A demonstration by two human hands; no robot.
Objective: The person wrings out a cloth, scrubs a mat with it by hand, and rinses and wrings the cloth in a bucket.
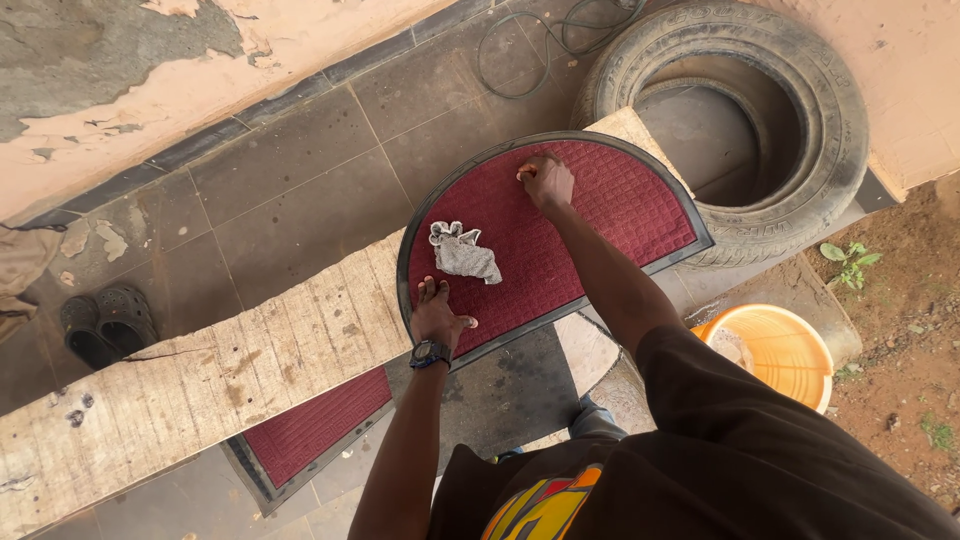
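Observation:
A half-round red doormat (600, 215) with a black rubber border lies across a long wooden plank (200, 385). My left hand (437, 312), a watch on its wrist, presses flat on the mat's near edge with fingers spread. My right hand (546, 181) reaches to the mat's far edge, its fingers curled around something small and pale that I cannot make out. Between the two hands, a crumpled grey-white cloth (462, 252) rests on the mat.
A second red mat (310, 428) lies on the tiled floor under the plank. A worn tyre (735, 110) sits at the far right, an orange bucket (782, 350) near my right side. Dark sandals (105, 322) stand at left. A hose (545, 40) coils by the wall.

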